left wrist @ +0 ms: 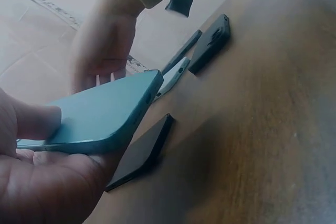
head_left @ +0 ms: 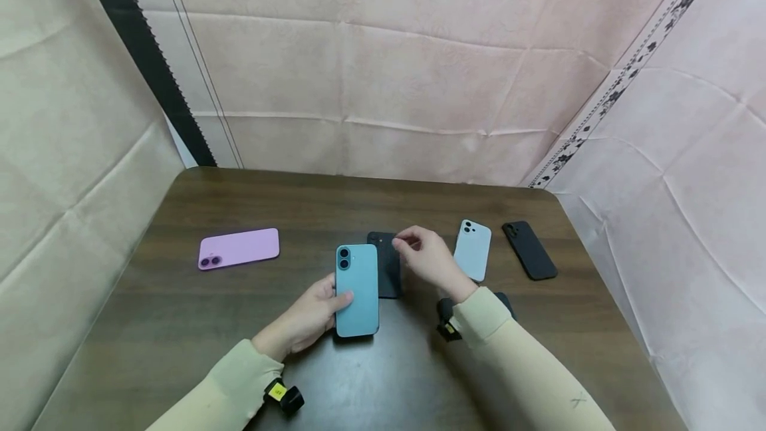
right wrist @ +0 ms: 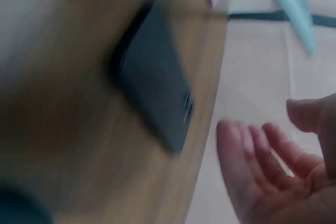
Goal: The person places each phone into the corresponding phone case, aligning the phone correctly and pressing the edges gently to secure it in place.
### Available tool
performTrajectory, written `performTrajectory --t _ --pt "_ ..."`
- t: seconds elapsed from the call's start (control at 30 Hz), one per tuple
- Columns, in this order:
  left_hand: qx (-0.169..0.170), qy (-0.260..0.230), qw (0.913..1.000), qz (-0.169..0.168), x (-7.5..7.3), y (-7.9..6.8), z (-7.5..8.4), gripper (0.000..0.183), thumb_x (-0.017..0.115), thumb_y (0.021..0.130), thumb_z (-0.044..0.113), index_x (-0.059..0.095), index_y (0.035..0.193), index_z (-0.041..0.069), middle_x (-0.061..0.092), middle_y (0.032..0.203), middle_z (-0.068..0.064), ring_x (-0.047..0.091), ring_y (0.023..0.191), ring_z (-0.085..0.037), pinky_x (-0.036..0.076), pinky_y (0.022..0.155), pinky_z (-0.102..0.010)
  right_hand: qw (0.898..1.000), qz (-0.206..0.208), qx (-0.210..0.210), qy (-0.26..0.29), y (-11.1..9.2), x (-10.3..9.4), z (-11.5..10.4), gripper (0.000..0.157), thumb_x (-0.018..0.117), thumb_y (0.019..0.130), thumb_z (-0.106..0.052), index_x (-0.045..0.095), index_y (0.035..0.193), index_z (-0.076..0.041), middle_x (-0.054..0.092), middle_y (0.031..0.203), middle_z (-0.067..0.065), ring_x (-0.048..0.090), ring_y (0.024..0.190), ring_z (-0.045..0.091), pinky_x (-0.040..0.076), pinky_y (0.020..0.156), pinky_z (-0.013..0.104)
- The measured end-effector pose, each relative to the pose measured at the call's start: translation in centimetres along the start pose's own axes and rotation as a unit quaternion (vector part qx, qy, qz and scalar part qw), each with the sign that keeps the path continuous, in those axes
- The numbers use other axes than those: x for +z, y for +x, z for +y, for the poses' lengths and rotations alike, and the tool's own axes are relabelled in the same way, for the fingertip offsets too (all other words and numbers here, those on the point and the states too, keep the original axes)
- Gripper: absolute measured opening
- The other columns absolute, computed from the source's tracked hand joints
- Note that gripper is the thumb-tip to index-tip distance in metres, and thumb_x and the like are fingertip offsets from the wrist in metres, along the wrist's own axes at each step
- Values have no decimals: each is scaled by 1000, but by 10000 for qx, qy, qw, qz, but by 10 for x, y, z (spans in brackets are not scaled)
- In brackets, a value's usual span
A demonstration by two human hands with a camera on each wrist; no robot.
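My left hand [head_left: 311, 314] grips a teal smartphone [head_left: 358, 298] by its left edge, thumb across the back, raised above the table. The camera side faces up; in the left wrist view the teal phone [left wrist: 105, 111] looks tilted. Just behind it a dark smartphone [head_left: 390, 271] lies on the table, partly covered by the teal one. Above and right of that dark phone hovers my right hand [head_left: 427, 258], its fingers loosely bent. Nothing shows between the fingers [right wrist: 273, 161] in the right wrist view, and the dark phone [right wrist: 152, 77] lies apart from them.
A purple phone [head_left: 239, 249] lies at the left of the wooden table [head_left: 269, 201]. To the right are a light blue phone [head_left: 473, 250] and a black phone [head_left: 530, 250]. Another dark phone [head_left: 505, 300] is mostly hidden under my right wrist. Cloth walls [head_left: 419, 85] surround the table.
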State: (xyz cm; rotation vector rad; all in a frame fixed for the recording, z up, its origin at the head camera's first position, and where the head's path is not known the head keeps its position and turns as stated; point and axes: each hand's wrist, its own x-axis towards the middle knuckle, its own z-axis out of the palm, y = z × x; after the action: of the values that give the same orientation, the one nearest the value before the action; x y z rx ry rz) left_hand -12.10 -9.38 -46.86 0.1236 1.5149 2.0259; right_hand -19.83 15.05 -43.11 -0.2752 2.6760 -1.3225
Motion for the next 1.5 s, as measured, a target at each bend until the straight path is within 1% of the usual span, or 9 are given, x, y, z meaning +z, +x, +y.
performTrajectory --t 0.1,0.17,0.4,0.53,0.63,0.83,1.1,1.3,1.5 --pt "0 -77 9999 -78 0 -1 -2 53 41 105 14 17 152 5 37 148 -20 43 131 -33 41 100 -49 9947 427 201 -917 6 -14 13 28 61 96 -37 64 113 -15 64 101 0 60 89 18 54 72 35" --pt "4 -148 9999 -82 0 -1 -3 54 40 106 19 17 152 6 36 149 -20 41 132 -33 39 101 -49 9903 530 387 -1225 10 -23 22 36 60 96 -39 61 118 -11 64 104 3 61 93 20 53 76 39" --pt "160 -822 9965 8 -1 -3 -3 64 31 106 40 6 154 6 20 156 -18 23 141 -30 27 109 -50 9790 541 1009 -1684 14 -51 44 60 55 97 -45 46 136 -1 59 119 17 60 99 31 51 80 47" --pt "191 -1067 9941 16 -1 -4 -3 67 29 106 43 2 154 5 15 158 -15 19 143 -29 25 109 -52 9656 651 1422 -2076 15 -64 54 67 54 96 -50 42 139 1 57 120 22 60 95 34 50 73 46" --pt "185 -1207 9925 -81 -2 -5 -3 64 25 106 41 -1 154 7 14 159 -14 19 143 -29 26 109 -52 9545 675 1779 -2297 17 -71 63 70 53 95 -51 39 140 1 52 124 26 56 100 38 49 74 49" --pt "255 -1435 9887 -336 -5 -8 -4 55 18 108 36 2 154 9 17 158 -14 23 141 -30 28 108 -52 9441 613 2186 -2389 19 -78 76 76 56 94 -49 32 143 5 41 128 33 49 106 45 45 81 54" --pt "288 -1487 9880 -300 -5 -9 -4 54 21 107 34 8 152 7 22 155 -17 30 138 -29 31 107 -52 9335 622 2460 -2533 22 -79 80 86 60 91 -51 25 143 8 34 130 37 42 109 52 44 81 57" --pt "293 -1484 9882 -235 -5 -11 -3 54 22 107 35 9 152 7 23 155 -16 30 138 -28 31 107 -51 9259 514 2672 -2622 24 -77 82 90 63 88 -53 25 142 9 38 124 37 40 111 51 45 80 56" --pt "301 -1460 9884 -276 -4 -10 -2 55 21 108 34 7 153 6 19 157 -14 24 141 -29 29 108 -52 9241 450 2663 -2704 24 -75 83 89 66 87 -52 31 138 12 43 121 36 41 110 50 45 79 55"
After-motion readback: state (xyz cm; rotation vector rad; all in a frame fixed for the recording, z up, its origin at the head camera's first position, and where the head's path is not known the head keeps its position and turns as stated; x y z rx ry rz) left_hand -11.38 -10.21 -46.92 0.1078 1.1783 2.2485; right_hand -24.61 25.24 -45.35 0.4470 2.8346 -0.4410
